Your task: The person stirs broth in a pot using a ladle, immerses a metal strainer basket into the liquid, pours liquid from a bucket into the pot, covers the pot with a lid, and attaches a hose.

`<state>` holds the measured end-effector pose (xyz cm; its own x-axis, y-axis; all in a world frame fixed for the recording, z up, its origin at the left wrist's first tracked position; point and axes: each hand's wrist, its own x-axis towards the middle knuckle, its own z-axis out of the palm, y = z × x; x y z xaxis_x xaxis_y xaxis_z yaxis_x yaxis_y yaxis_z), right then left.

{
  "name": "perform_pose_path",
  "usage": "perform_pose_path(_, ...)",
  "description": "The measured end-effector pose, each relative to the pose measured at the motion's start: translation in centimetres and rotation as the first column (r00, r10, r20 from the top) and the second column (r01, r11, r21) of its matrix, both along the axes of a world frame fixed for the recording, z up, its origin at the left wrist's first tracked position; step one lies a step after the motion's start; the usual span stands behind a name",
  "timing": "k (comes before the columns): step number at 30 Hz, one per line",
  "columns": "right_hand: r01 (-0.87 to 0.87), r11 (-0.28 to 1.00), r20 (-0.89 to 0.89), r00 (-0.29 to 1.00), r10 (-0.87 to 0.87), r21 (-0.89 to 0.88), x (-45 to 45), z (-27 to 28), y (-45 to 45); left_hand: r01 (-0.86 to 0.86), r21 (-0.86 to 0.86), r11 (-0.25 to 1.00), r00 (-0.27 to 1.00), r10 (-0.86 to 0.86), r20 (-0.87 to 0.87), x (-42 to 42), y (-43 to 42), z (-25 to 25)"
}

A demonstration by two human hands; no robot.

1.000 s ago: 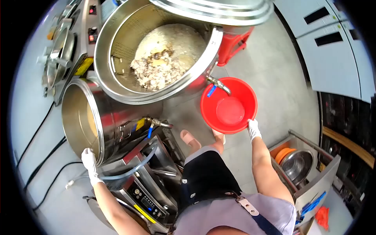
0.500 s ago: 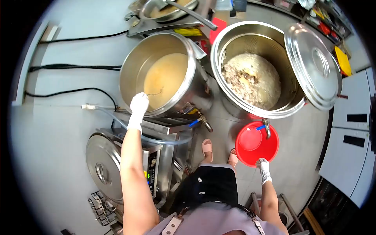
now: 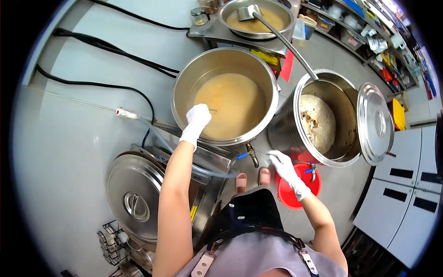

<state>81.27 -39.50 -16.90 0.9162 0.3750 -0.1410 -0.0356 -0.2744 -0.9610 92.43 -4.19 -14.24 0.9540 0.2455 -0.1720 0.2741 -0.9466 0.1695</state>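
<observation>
White gloves cover both hands. My left hand [image 3: 198, 120] is closed over the near left part of a large steel pot [image 3: 224, 54], pinching a thin metal wire or handle [image 3: 212, 110] above its cloudy tan liquid [image 3: 235, 104]. My right hand [image 3: 283, 167] hangs in the air with fingers apart and holds nothing, above and left of a red basin [image 3: 295, 199]. That basin sits on the floor under the tap [image 3: 314, 171] of a second steel pot [image 3: 288, 124], which holds pale broth with solid pieces. A steel lid [image 3: 374, 121] leans on this pot's right rim.
A wide pan [image 3: 226, 23] with a long-handled ladle [image 3: 295, 51] stands behind the pots. Another steel lid [image 3: 134, 198] is at the lower left, near a clear hose [image 3: 161, 138]. White cabinets [image 3: 392, 184] stand at right, shelves [image 3: 341, 39] at upper right.
My right hand has let go of the red basin's rim and moved left and up. The view has swung toward the left pot, where my left hand stays closed over the liquid.
</observation>
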Motion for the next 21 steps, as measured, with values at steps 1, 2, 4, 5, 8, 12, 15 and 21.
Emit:
perform_pose_path(1, -0.030, 0.995, -0.115, 0.993, 0.040, 0.090, 1.8, 1.7, 2.5, -0.019, -0.015, 1.000, 0.999, 0.019, -0.027, 0.1, -0.2, 0.6)
perform_pose_path(2, -0.057, 0.989, -0.125, 0.989, 0.074, 0.137, 3.5, 4.4, 4.9, -0.042, -0.027, 0.999, 0.998, 0.041, -0.041, 0.0, -0.6, 1.5)
perform_pose_path(4, -0.171, 0.985, 0.145, 0.975, 0.171, -0.011, 7.4, 3.6, 8.8, -0.045, -0.065, 0.997, 0.998, 0.042, -0.049, -0.1, -0.5, 1.2)
perform_pose_path(5, -0.222, 0.975, 0.167, 0.961, 0.221, -0.011, 9.6, 3.1, 10.9, -0.048, -0.085, 0.995, 0.998, 0.044, -0.053, -0.2, -0.6, 1.0)
perform_pose_path(8, -0.345, 0.913, 0.212, 0.896, 0.389, -0.216, 14.3, -1.6, 16.8, -0.073, -0.096, 0.993, 0.996, 0.068, -0.062, -0.7, -1.6, 1.1)
perform_pose_path(12, -0.467, 0.867, 0.372, 0.784, 0.497, -0.175, 16.7, -7.8, 22.0, -0.094, -0.141, 0.985, 0.995, 0.088, -0.053, -0.6, -2.0, 0.9)
perform_pose_path(15, -0.531, 0.845, 0.069, 0.843, 0.534, -0.062, 17.4, -8.3, 22.9, -0.124, -0.150, 0.981, 0.990, 0.113, -0.079, -0.1, -1.9, 1.7)
perform_pose_path(21, -0.420, 0.901, 0.309, 0.847, 0.434, -0.114, 19.2, -6.0, 21.9, -0.110, -0.183, 0.977, 0.994, 0.109, -0.015, 1.0, -2.0, 3.1)
